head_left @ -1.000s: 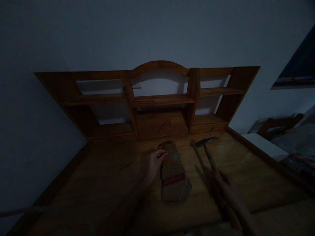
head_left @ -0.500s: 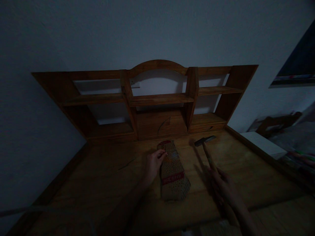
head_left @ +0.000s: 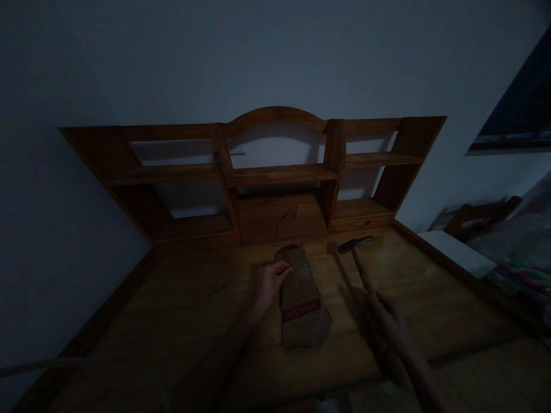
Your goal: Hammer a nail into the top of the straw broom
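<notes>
A worn piece of cardboard, dotted with many small marks and crossed by a red printed band, lies on the wooden desk. Over its left edge, my left hand pinches thumb and finger together around something tiny and pale at the tips, too small to name. To the right, my right hand is wrapped round the wooden handle of a hammer. The hammer's dark metal head is raised and points away from me, to the right of the cardboard, casting a shadow on the desk.
A wooden shelf unit with several compartments stands along the back of the desk against the wall. A raised rim edges the right side. Beyond it are a white surface and a wooden chair back. The room is dim.
Almost nothing differs. The hammer head has shifted very slightly left with the view, and my left hand keeps its pinch over the cardboard.
</notes>
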Available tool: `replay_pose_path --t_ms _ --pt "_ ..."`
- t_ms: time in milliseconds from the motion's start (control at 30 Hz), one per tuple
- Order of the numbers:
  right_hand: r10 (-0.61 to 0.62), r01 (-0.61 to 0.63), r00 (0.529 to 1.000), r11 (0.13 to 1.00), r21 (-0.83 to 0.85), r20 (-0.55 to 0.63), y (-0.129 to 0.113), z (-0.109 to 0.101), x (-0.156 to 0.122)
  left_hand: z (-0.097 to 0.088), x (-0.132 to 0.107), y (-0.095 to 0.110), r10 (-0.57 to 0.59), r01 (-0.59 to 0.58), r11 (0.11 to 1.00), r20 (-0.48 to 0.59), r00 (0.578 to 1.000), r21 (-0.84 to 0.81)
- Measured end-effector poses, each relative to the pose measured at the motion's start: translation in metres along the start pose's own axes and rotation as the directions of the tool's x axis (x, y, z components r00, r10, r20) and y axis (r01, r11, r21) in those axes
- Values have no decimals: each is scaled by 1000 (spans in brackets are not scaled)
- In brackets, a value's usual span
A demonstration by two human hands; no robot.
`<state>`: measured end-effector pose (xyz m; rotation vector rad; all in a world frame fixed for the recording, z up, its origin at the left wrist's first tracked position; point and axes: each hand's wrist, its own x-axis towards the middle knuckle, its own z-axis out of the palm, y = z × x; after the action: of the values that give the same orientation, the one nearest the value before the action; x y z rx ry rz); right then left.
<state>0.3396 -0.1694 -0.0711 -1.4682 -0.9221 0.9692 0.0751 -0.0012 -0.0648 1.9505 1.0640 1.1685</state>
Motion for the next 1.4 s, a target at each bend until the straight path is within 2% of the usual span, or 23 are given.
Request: replay_pose_path --t_ms 100,167,233,333,433,600,700,833,933,1100,1267,1400 --pt "8 -6 999 1000 -30 50 -15 7 -13 -2 -1 3 -11 11 1000 16 1000 16" --pt "-25 23 1000 993 -115 -16 -32 13 -24 -3 -2 6 -7 7 1000 12 1000 21" --pt "-12 29 995 985 -169 101 -50 19 -35 -4 -2 8 5 -5 1000 6 1000 27" --pt "-33 77 984 964 -254 174 -72 30 -44 -4 -2 10 2 -2 999 7 1000 50" --pt "-23 81 981 952 -295 194 -83 42 -47 -4 -2 12 -5 4 999 17 1000 49" --pt "-52 93 990 938 -334 128 -94 53 -51 -6 -4 15 -6 6 999 12 1000 34" --pt "-72 144 980 900 -412 186 -104 53 -54 -7 -5 19 -1 0 998 15 1000 58" --pt "-17 131 974 857 -499 226 -122 52 -58 -9 -6 25 -34 32 997 25 999 76" --pt "-49 229 940 823 -520 337 -133 54 -60 -9 -5 24 -38 35 997 39 999 71" --pt "-83 276 931 799 -534 357 -137 59 -57 -7 -4 15 -17 16 997 20 1000 71" --pt "-42 277 920 771 -573 389 -130 58 -52 -2 -2 5 0 0 995 1 1000 103" --pt "-30 277 922 747 -604 386 -123 53 -47 2 -1 -3 19 -18 999 -25 1000 51"
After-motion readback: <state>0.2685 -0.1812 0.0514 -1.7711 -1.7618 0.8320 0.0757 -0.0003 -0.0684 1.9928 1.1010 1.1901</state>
